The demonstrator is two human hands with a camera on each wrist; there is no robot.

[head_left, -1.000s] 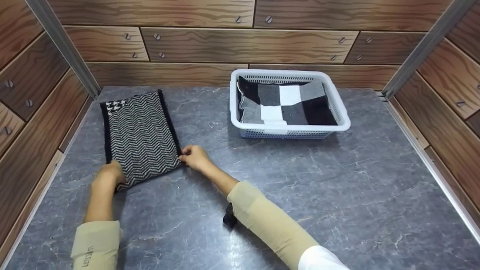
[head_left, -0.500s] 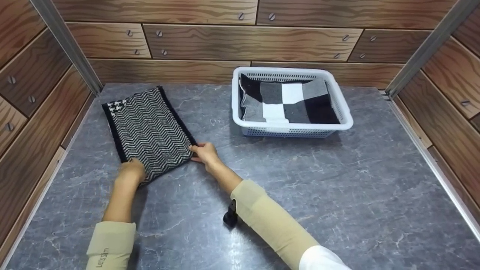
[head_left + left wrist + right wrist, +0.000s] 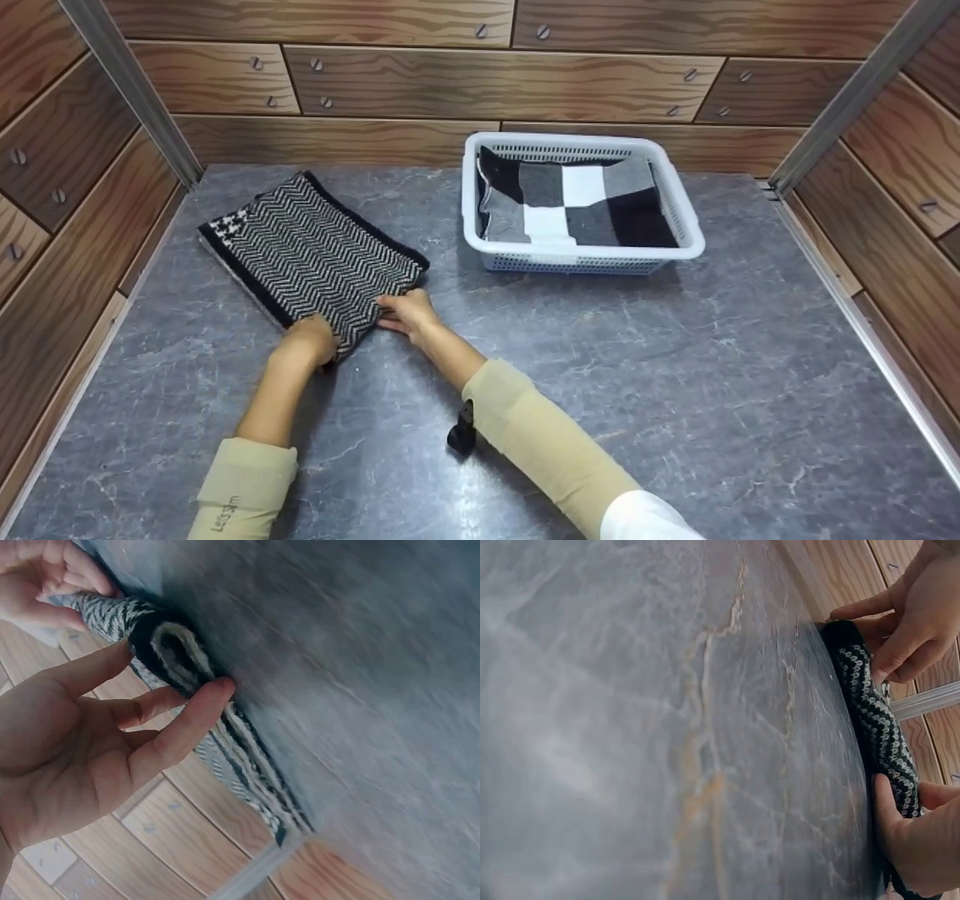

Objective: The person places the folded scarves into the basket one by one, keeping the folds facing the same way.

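A folded knit scarf [image 3: 319, 251] with a black-and-white herringbone pattern and black borders lies aslant at the left of the head view. My left hand [image 3: 306, 341] holds its near left corner. In the left wrist view the left hand [image 3: 82, 742] has thumb and fingers on either side of the folded layers. With thumb on top and fingers beneath, my right hand [image 3: 411, 311] pinches the near edge, a short way right of the left hand. The right wrist view has the right hand [image 3: 922, 844] below and the left hand [image 3: 919, 622] above, both on the scarf.
A white plastic basket [image 3: 585, 255] stands at the back, right of the scarf. Inside lies a folded checked cloth [image 3: 581, 202] in black, grey and white. Wood-patterned walls [image 3: 390, 82] enclose the grey marbled tabletop [image 3: 675, 375] at the back and sides.
The scarf has turned anticlockwise, its near edge swinging to the right. My left hand has moved right with its corner, and my right hand has shifted from the right corner to along the near edge.
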